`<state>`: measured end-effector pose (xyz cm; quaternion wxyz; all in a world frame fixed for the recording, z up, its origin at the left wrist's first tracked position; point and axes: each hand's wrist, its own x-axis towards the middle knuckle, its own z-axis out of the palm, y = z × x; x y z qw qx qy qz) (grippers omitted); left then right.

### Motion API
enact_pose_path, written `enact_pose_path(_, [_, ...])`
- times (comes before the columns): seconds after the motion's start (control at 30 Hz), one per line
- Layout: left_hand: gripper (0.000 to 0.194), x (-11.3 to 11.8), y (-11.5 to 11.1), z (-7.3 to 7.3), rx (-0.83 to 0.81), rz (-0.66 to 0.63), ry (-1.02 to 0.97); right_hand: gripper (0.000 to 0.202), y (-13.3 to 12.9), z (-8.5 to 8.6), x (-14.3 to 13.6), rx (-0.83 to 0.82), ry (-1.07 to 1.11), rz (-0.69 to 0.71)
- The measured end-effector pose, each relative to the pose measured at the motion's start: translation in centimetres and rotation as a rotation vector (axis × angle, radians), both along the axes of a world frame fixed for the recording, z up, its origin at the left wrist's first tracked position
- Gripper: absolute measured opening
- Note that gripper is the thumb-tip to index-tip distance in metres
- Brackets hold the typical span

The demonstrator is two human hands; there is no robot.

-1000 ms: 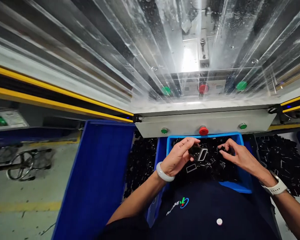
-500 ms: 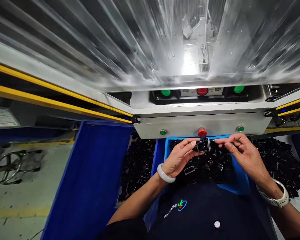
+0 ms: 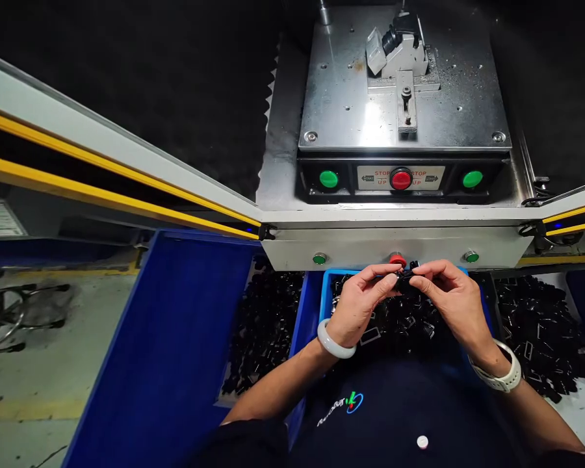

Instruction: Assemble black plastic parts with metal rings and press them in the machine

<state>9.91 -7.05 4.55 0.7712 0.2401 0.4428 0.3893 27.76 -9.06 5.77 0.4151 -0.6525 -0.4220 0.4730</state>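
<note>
My left hand (image 3: pixel 361 300) is closed, thumb and fingers pinching a small black plastic part (image 3: pixel 403 278). From the other side the fingertips of my right hand (image 3: pixel 451 300) pinch the same part, a short piece of it sticking up between them. Fingers cover most of the part. Below both hands is a light-blue bin (image 3: pixel 325 296) holding many shiny black parts (image 3: pixel 404 325), several with pale rectangular frames. Beyond my hands, a metal fixture (image 3: pixel 403 62) stands on the machine's steel plate (image 3: pixel 344 104) with a dark part (image 3: pixel 394 40) on it.
Green buttons (image 3: pixel 328 179) and a red stop button (image 3: pixel 400 179) sit before the plate. A lower white panel (image 3: pixel 355 250) has more buttons. Yellow-striped guards (image 3: pixel 127 175) flank the opening. Black parts (image 3: pixel 268 318) lie left, beside a large blue bin (image 3: pixel 175 338); another heap (image 3: pixel 541 331) lies right.
The clear streaked cover over the machine has gone from view, uncovering plate and fixture. My right hand has moved left onto the part, which has been turned in my fingers.
</note>
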Motion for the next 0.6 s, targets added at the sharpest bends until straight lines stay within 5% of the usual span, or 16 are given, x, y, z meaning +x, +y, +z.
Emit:
enact_pose_path(0.2, [0.030,0.6,0.9,0.1,0.387,-0.076,0.336,0.037,0.7,-0.6,0.1,0.090,-0.187,0.002])
enact_pose_path(0.3, [0.023,0.2,3.4,0.7,0.558,-0.052,0.453,0.034,3.3,0.8,1.0,0.108,-0.223,0.118])
enact_pose_path(0.43, [0.018,-1.1,9.8,2.9,0.629,0.057,0.485,0.030,12.3,5.5,1.8,0.328,-0.353,0.318])
enact_pose_path(0.53, [0.019,-1.4,15.9,4.8,0.685,0.192,0.483,0.038,22.5,8.8,0.5,0.629,-0.669,0.059])
enact_pose_path(0.6, [0.019,-1.1,20.0,5.9,0.694,0.266,0.484,0.067,28.9,10.0,-0.8,0.564,-0.812,-0.073])
